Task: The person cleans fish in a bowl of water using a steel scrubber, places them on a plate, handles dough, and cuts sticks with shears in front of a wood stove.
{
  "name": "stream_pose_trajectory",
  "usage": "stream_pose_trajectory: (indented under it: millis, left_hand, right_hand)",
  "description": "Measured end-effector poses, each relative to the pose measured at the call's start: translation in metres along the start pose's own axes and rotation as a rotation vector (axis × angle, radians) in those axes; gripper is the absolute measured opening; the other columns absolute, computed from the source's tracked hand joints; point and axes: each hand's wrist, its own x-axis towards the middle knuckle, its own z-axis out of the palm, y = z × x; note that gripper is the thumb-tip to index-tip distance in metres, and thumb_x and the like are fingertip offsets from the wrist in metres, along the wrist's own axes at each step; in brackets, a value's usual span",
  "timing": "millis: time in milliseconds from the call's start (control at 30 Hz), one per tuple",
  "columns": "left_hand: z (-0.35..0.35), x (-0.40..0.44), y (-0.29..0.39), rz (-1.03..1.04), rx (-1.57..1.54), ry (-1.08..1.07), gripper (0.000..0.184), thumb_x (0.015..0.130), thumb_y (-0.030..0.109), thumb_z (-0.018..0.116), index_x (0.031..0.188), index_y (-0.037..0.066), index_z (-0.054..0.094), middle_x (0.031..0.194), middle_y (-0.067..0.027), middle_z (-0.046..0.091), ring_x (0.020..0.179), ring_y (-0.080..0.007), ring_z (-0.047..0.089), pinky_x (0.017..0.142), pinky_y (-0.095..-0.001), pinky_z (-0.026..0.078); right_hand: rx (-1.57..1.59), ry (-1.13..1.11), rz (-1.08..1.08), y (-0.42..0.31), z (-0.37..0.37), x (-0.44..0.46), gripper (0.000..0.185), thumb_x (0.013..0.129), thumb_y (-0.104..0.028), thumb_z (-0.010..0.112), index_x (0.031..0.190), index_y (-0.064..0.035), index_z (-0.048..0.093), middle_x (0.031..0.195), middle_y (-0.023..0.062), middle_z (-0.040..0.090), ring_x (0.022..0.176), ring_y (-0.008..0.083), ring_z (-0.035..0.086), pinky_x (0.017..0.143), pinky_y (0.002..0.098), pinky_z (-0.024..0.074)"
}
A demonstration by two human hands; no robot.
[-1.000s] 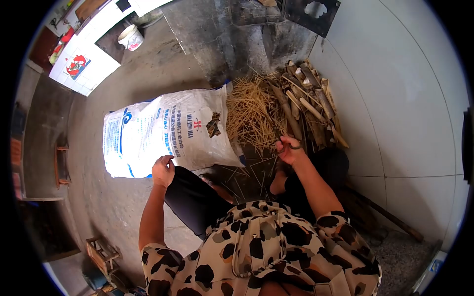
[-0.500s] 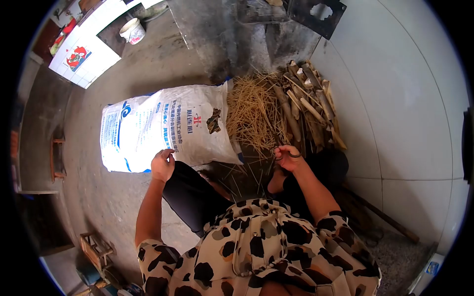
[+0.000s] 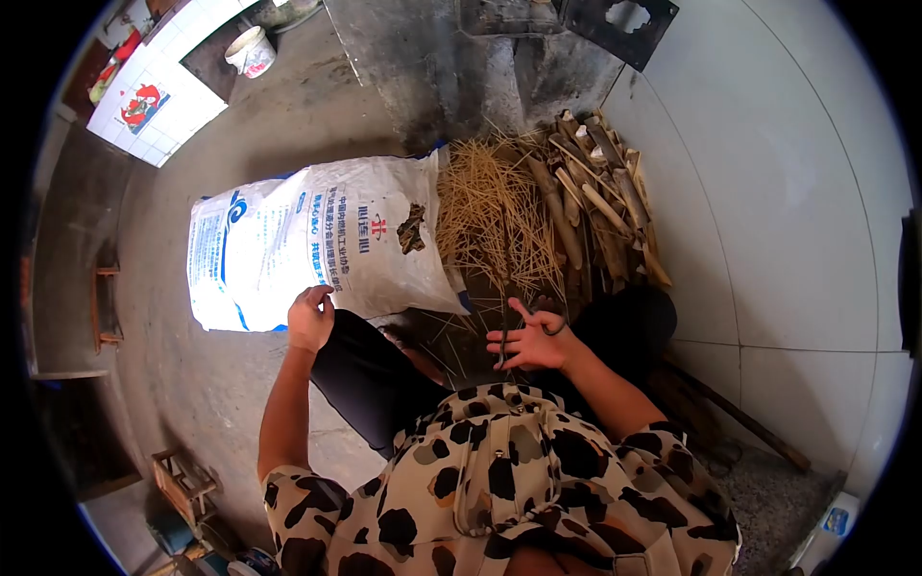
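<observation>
My left hand [image 3: 311,319] is curled closed over my left knee, beside the printed white woven sack [image 3: 279,240]; whether anything is in its fingers is hidden. My right hand [image 3: 530,341] is turned palm up in front of the straw, fingers spread within the handles of dark, thin fire tongs [image 3: 553,330]. One ring handle shows near the thumb and a dark bar crosses the fingertips. Their far end is hard to make out against the dry straw [image 3: 495,216]. A torn hole [image 3: 411,228] in the sack shows dark contents.
Split firewood [image 3: 600,197] is stacked right of the straw, against the white tiled wall [image 3: 768,192]. A soot-stained surface [image 3: 432,77] stands behind. A white bucket [image 3: 252,53] is farther left. At lower left is a wooden stool [image 3: 182,485]; a stick [image 3: 749,418] lies at right.
My right hand has opened from a closed grip, turned palm up and shifted a little left and toward my body. My left hand keeps its pose; the view has shifted slightly.
</observation>
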Motion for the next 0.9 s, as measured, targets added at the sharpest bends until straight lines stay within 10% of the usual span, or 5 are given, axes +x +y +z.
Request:
stream_pose_trajectory:
  millis: [200,367,467,633,900]
  left_hand:
    - [-0.001,-0.003,-0.004,-0.014,0.030,0.013,0.016,0.081,0.005,0.058,0.092,0.009,0.069,0.084,-0.0114,0.068,0.077,-0.0299,0.065,0.069,-0.0389,0.052]
    - [0.000,-0.008,-0.010,-0.044,0.001,0.024,0.016,0.079,0.003,0.059,0.091,0.008,0.069,0.082,-0.0112,0.067,0.074,-0.0293,0.065,0.069,-0.0386,0.052]
    - [-0.001,-0.004,-0.005,0.002,0.010,0.022,0.015,0.080,0.004,0.059,0.090,0.008,0.068,0.080,-0.0111,0.066,0.073,-0.0291,0.065,0.068,-0.0389,0.052]
    - [0.001,-0.001,-0.001,-0.001,0.011,0.015,0.015,0.080,0.005,0.058,0.090,0.008,0.068,0.080,-0.0114,0.066,0.074,-0.0296,0.064,0.068,-0.0394,0.052]
    - [0.000,-0.007,-0.007,-0.032,0.022,0.000,0.015,0.080,0.006,0.058,0.091,0.009,0.068,0.082,-0.0118,0.067,0.075,-0.0304,0.065,0.069,-0.0399,0.052]
  right_hand:
    - [0.045,0.013,0.000,-0.026,-0.020,0.028,0.086,0.083,-0.026,0.057,0.150,-0.0457,0.008,0.125,0.0335,0.048,0.113,0.0513,0.050,0.098,0.0755,0.0291]
    - [-0.023,-0.158,-0.252,-0.054,-0.007,0.003,0.086,0.089,-0.033,0.058,0.152,-0.0252,0.000,0.138,0.0456,0.030,0.124,0.0599,0.039,0.098,0.0761,0.0287]
    - [0.145,0.012,-0.270,-0.084,-0.002,0.000,0.074,0.093,-0.028,0.053,0.148,-0.0139,0.006,0.122,0.0391,0.050,0.110,0.0586,0.052,0.096,0.0746,0.0331]
    - [-0.142,0.214,-0.392,-0.118,-0.018,0.002,0.022,0.091,-0.027,0.060,0.081,-0.0078,0.056,0.080,0.0106,0.063,0.068,0.0176,0.059,0.061,0.0312,0.0517]
    - [-0.237,0.089,-0.439,-0.048,-0.007,-0.016,0.030,0.088,-0.018,0.061,0.114,-0.0053,0.055,0.090,0.0065,0.065,0.076,0.0183,0.063,0.068,0.0316,0.0526]
